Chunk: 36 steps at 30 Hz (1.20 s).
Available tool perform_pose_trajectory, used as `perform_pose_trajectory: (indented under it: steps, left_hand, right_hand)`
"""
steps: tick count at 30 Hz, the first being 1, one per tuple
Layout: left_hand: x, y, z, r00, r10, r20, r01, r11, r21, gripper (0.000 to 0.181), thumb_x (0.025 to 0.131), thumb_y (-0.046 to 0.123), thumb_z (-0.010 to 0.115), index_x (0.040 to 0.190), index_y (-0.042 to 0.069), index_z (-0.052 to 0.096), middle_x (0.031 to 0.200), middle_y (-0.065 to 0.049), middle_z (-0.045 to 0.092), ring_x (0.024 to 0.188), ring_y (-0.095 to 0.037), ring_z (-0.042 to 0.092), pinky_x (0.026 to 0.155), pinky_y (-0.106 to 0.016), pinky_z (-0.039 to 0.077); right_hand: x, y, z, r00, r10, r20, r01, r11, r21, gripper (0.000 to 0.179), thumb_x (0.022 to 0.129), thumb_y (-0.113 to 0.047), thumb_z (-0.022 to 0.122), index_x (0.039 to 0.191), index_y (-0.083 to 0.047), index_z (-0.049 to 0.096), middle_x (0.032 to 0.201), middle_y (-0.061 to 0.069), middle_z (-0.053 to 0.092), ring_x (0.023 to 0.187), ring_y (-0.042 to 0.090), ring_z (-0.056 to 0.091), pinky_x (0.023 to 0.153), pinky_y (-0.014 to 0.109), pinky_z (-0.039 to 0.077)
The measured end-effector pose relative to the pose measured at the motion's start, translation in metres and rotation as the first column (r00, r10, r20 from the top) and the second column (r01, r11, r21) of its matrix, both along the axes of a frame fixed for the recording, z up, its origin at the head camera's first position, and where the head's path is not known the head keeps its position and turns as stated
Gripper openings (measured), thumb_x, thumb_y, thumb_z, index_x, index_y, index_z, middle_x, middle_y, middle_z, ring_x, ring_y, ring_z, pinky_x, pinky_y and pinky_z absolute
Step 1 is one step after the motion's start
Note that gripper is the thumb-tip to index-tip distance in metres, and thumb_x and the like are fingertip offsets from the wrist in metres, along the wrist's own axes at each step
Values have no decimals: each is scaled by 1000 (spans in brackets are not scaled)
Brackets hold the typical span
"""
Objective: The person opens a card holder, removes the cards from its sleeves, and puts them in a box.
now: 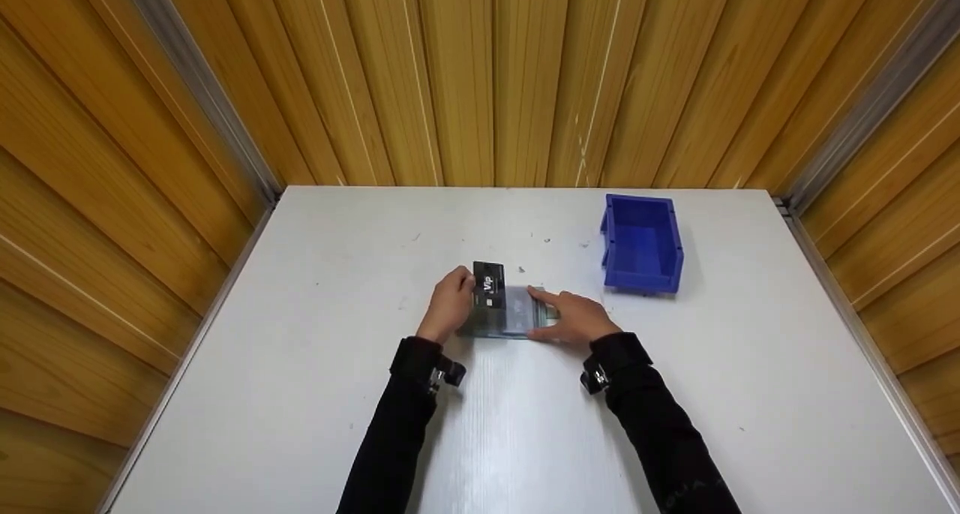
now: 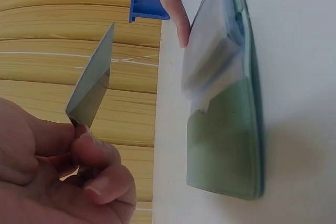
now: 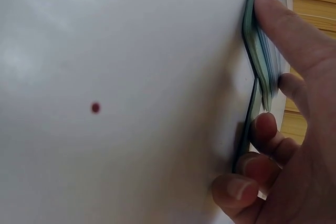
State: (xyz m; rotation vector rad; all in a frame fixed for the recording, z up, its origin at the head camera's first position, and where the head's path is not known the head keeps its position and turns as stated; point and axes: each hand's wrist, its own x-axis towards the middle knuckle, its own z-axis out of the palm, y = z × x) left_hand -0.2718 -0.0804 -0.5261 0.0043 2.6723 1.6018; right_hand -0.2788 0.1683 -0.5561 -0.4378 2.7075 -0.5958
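Note:
A black card point(image 1: 489, 283) with "Vip" printed on it stands raised in my left hand point(image 1: 448, 302), pinched at one end by thumb and fingers. In the left wrist view the card point(image 2: 93, 85) is clear of the open card holder, its underside looking greyish. The card holder point(image 2: 226, 140) has a green cover and a stack of clear plastic sleeves point(image 2: 207, 56), and it lies spread on the table. My right hand point(image 1: 574, 317) grips the holder at its right side, thumb and index finger across the sleeves' edges. Its other fingers point(image 3: 265, 124) curl by the cover.
A blue plastic bin point(image 1: 643, 244) stands at the back right of the white table point(image 1: 300, 394). Wood-patterned panels point(image 1: 465, 79) wall in the back and both sides. Small specks and scraps dot the tabletop.

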Motion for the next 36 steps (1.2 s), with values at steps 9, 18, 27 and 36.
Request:
perform_pose_trajectory:
  steps: [9, 18, 27, 36]
  left_hand:
    - [1, 2, 6, 1000, -16, -8, 16, 999, 51, 20, 110, 14, 45, 92, 9, 51, 86, -1, 46, 84, -18, 47, 73, -30, 38]
    - [3, 12, 2, 999, -30, -19, 31, 999, 45, 19, 110, 13, 46, 92, 9, 52, 85, 1, 45, 83, -17, 46, 74, -30, 37]
    - [5, 25, -3, 996, -62, -63, 64, 998, 21, 20, 107, 10, 48, 89, 5, 55, 80, 2, 46, 79, -17, 46, 73, -32, 41]
    - [5, 28, -9, 996, -77, -43, 78, 997, 2, 21, 108, 12, 48, 90, 5, 57, 80, 2, 48, 77, -16, 47, 85, -37, 47]
  right_hand:
    - [-3, 10, 6, 998, -40, 41, 46, 983, -177, 75, 97, -50, 68, 162, -31, 36, 107, 11, 66, 94, 26, 64, 84, 42, 51]
    - [-2, -27, 14, 923, -193, 334, 375, 648, -663, 56, 111, -49, 37, 132, 2, 45, 82, 14, 68, 59, 19, 66, 57, 35, 60]
    - [6, -68, 15, 859, -231, 456, 508, 495, -706, 34, 113, -40, 34, 113, -8, 45, 65, 4, 53, 43, 10, 51, 39, 22, 41]
    - [7, -78, 6, 858, -302, 415, 513, 464, -722, 26, 114, -30, 34, 112, -6, 46, 72, 0, 47, 51, 8, 39, 43, 19, 32]
